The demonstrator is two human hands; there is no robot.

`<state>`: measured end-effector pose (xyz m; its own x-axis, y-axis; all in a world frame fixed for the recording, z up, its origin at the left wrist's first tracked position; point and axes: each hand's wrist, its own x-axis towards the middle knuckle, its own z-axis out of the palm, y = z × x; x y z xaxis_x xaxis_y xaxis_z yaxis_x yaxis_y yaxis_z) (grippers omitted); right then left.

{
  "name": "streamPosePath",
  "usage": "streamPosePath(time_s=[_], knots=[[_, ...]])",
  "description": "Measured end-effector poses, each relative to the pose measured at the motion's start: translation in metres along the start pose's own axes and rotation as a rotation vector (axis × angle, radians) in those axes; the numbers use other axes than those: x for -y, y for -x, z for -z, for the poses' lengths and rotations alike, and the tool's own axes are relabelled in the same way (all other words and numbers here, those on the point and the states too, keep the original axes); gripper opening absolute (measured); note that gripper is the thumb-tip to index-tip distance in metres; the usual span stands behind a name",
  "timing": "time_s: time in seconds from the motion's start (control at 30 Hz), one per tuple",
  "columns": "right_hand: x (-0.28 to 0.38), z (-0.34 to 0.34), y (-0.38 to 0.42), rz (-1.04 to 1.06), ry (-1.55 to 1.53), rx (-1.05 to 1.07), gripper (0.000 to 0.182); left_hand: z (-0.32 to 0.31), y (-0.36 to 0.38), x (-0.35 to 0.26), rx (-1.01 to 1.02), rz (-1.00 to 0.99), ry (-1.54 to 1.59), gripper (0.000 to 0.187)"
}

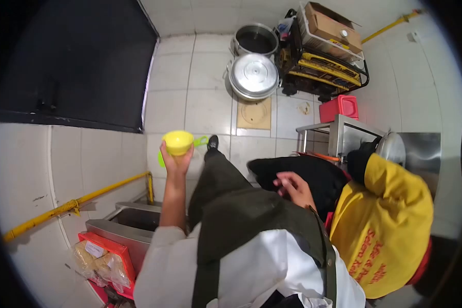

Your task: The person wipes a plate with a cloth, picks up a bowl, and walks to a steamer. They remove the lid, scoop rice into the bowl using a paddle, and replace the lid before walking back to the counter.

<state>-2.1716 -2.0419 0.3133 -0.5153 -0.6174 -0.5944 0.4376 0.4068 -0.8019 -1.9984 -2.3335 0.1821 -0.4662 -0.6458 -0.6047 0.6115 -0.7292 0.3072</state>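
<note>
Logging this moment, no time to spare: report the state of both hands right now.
Left hand: closed, holding the yellow bowl.
Right hand: open, loosely curled, with nothing visible in it.

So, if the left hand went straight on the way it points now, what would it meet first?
The left hand, holding the yellow bowl, seems to have a free way over the floor until the far wall; if it dips, the floor would come first. Depth is unclear.
</note>
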Motion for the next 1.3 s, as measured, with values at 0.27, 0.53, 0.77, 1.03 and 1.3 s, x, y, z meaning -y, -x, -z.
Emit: streamPosePath(time_s=[0.27,0.53,0.77,1.03,1.3], knots=[[0.053,-0.028,-0.125,-0.004,0.207,0.088,0.043,-0.1,-0.067,0.029,0.332,0.517,-0.44,0.064],[0.093,0.056,-0.17,0.152,0.078,-0.254,0.058,-0.239,-0.113,0.189,0.883,1.185,-0.697,0.065],[0.093,0.162,-0.173,0.339,-0.333,-0.612,0.045,-0.372,-0.112,0.315,1.083,1.395,-1.028,0.068],[0.094,0.218,-0.165,-0.002,-0.688,-1.17,0.025,-0.445,-0.146,0.427,0.966,1.679,-1.162,0.058],[0.14,0.338,-0.164,0.169,-0.83,-1.497,0.018,-0.527,-0.197,0.535,1.275,1.675,-1.057,0.066]])
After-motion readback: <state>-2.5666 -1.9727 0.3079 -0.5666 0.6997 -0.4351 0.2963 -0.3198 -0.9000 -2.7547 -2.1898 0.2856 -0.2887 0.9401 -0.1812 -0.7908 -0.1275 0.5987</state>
